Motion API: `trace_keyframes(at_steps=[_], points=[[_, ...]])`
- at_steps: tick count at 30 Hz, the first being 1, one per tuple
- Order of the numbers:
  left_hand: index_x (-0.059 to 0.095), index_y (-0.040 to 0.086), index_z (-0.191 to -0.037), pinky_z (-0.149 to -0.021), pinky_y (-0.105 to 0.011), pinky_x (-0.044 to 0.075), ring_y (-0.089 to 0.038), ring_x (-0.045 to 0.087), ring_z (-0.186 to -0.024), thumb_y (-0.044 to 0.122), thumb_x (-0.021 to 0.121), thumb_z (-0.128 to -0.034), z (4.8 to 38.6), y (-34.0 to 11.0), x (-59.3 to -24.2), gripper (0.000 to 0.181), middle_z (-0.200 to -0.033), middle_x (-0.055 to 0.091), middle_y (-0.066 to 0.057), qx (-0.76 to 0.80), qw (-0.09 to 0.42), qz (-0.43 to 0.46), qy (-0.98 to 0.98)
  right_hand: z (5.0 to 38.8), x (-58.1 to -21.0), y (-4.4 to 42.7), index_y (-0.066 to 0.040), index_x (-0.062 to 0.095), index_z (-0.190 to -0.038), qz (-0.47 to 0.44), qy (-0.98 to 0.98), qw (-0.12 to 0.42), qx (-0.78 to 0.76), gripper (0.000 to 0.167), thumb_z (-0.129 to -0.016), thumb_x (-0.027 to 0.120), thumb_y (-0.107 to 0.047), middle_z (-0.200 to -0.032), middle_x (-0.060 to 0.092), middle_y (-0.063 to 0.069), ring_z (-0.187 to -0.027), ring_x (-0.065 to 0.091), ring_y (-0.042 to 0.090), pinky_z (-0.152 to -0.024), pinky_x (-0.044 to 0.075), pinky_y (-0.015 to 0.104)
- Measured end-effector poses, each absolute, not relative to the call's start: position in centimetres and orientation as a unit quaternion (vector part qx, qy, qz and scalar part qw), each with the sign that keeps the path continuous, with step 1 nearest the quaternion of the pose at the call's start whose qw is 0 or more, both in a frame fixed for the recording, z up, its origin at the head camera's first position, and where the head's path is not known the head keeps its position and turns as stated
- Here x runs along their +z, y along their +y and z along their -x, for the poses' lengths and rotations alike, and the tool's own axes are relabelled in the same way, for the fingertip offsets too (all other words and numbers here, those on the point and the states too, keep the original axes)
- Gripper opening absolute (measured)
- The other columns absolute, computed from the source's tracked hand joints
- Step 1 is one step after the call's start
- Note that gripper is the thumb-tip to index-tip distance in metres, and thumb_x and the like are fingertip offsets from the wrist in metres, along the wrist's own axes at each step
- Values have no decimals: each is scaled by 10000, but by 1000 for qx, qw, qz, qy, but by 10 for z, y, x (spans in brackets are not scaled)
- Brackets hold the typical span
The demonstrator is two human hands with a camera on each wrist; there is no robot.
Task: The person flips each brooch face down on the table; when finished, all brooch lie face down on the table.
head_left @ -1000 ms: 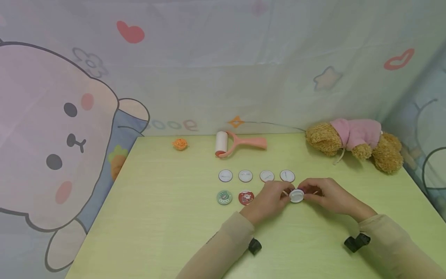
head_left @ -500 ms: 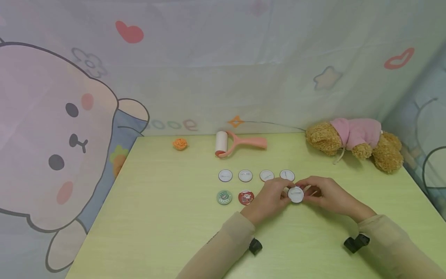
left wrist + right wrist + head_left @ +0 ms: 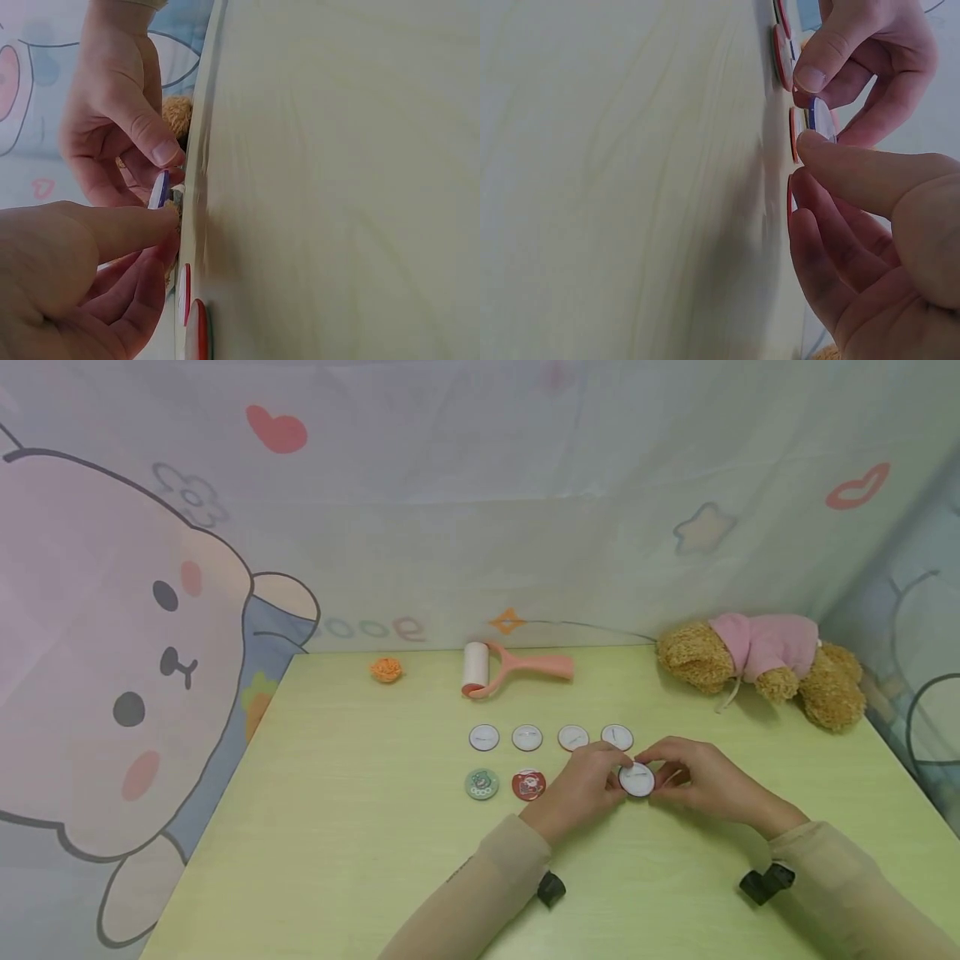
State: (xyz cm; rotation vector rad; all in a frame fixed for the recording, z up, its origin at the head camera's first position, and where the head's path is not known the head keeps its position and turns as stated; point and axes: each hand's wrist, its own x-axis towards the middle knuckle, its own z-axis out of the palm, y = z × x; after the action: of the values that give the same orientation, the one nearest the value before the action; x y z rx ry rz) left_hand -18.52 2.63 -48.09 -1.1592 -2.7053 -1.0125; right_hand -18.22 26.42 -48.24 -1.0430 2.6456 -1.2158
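Observation:
A round pin-back button badge (image 3: 637,779), white pinned back toward the head camera, is held between both hands just above the table. My left hand (image 3: 577,787) pinches its left edge. From the right, my right hand (image 3: 708,779) pinches the opposite edge with thumb and fingers. Its blue-purple rim shows edge-on in the left wrist view, where the badge (image 3: 160,189) sits between the fingertips. Behind the hands runs a row of several badges lying back up, among them a white one (image 3: 617,737). Left of my left hand lie a red badge (image 3: 529,785) and a green badge (image 3: 482,784), picture side up.
A pink-handled lint roller (image 3: 517,669) lies near the back edge of the table (image 3: 337,827). To its left is a small orange ball-like object (image 3: 387,670). A teddy bear (image 3: 761,664) in a pink top lies at the back right, before a printed cloth backdrop (image 3: 450,527).
The held badge has turned between the fingers from a tilted pose to one with its pinned back facing the head camera. Both hands have stayed almost in place.

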Motion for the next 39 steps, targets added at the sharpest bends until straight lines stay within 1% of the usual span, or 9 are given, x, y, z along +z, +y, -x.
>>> trace_keyframes(at_steps=[6,10,14,18,22,28,35,39], points=[[762,-2,-1093,-717,-35,448,-96,681,-875,11,837,-863,185,28,-479,242,-1088,743,-82,-311,19,374,-874,182,-482,264,-43,713,-1217,344,852,25,-395,421,-831,879,-21,-1080,710,49,-836,729,99,-704,619,297],[779,47,-1072,-770,-70,447,-73,638,-904,66,855,-862,184,28,-478,224,-1041,753,-19,-286,27,370,-883,182,-483,264,-45,716,-1213,349,849,26,-395,408,-838,875,-30,-1075,713,56,-831,731,108,-702,620,305],[790,96,-1067,-791,-100,441,-49,601,-889,122,869,-862,184,28,-478,221,-998,744,42,-261,26,366,-893,183,-482,264,-51,714,-1210,351,851,34,-388,392,-849,869,-38,-1082,715,49,-845,732,102,-712,621,308],[797,114,-1090,-825,-112,466,-37,628,-923,159,876,-862,184,28,-477,246,-1021,756,62,-241,26,359,-902,183,-483,264,-62,721,-1199,352,855,26,-380,384,-846,871,-39,-1076,726,21,-866,720,99,-725,620,316],[804,127,-1105,-865,-140,501,-51,679,-977,202,881,-863,185,29,-478,265,-1054,776,66,-219,35,355,-908,183,-483,264,-80,734,-1182,351,859,13,-372,384,-831,884,-42,-1074,740,-2,-898,706,106,-734,616,325],[814,143,-1078,-823,-162,511,-54,687,-920,226,884,-856,186,28,-479,247,-1013,781,80,-202,46,361,-909,185,-485,264,-108,740,-1180,344,869,15,-356,392,-823,895,-67,-1088,742,-29,-926,701,118,-747,606,324],[815,170,-1016,-731,-174,483,-24,615,-797,231,875,-854,186,28,-479,182,-923,754,118,-185,49,363,-912,188,-489,263,-104,728,-1237,343,878,19,-335,452,-820,902,-87,-1133,747,-22,-941,698,125,-757,587,306],[817,182,-1014,-721,-185,484,-23,613,-793,246,869,-864,187,29,-479,171,-918,753,121,-177,45,359,-915,189,-490,263,-116,729,-1241,344,879,19,-328,446,-829,901,-108,-1134,746,-28,-937,688,109,-752,579,306]])
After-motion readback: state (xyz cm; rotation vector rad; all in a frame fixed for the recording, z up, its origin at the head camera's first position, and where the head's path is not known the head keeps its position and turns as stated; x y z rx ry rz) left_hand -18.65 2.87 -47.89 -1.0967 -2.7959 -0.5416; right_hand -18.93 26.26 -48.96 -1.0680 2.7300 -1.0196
